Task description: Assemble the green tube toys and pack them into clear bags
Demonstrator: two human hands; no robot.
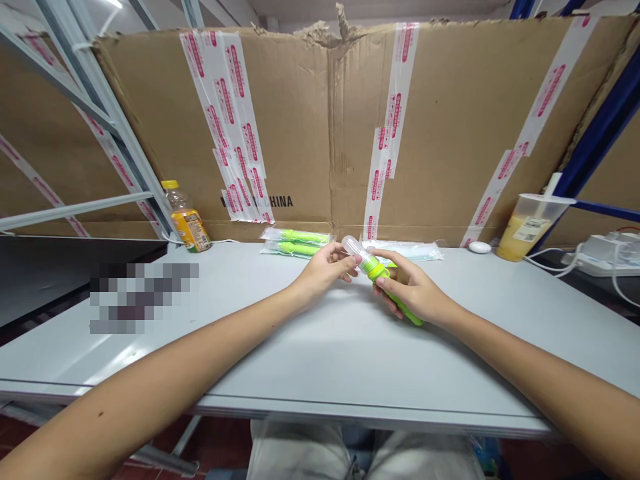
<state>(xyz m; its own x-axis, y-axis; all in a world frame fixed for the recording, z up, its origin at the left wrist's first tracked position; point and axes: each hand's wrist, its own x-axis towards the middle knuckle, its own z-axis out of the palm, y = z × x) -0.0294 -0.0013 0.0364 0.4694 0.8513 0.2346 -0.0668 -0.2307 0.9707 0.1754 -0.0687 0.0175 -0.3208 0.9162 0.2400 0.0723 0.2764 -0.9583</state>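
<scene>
A lime-green stick-shaped item (376, 272) with a clear, ridged plastic cap (352, 247) is held tilted above the table, its capped end pointing up and to the left. My right hand (413, 283) wraps around its green body, thumb on the near side. At the capped end, my left hand (327, 268) has its thumb and fingers closed on the clear plastic. Just behind my left hand lie two similar green items in clear wrappers (297, 243). Another clear wrapper (413, 251) lies flat behind my right hand, its contents hard to make out.
Cardboard (300, 133) with printed tape walls off the back of the grey-white table (300, 360). A juice bottle (187, 220) stands back left. On the right are a lidded drink cup (530, 227), a small white case (479, 247) and a power strip (600, 257) with cables.
</scene>
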